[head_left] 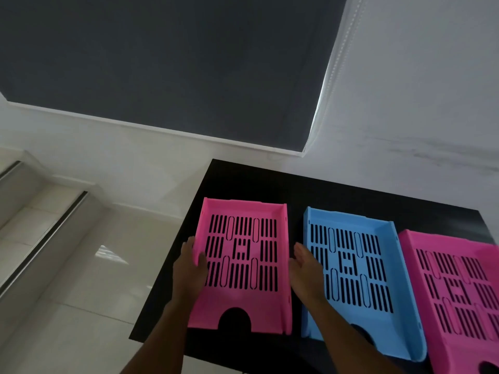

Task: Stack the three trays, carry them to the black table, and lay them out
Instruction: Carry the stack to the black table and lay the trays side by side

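Three slotted plastic trays lie side by side on the black table (243,179). A pink tray (243,303) is on the left, a blue tray (388,238) in the middle, and a second pink tray (421,244) on the right, cut off by the frame edge. My left hand (190,268) grips the left wall of the left pink tray, thumb inside on its floor. My right hand (306,271) hovers flat with fingers apart in the gap between the left pink tray and the blue tray, holding nothing.
The table stands against a white wall (418,103) with a dark roller blind (162,63) hanging above it. Left of the table are glossy pale floor tiles (89,265) and steps with metal edging (48,236).
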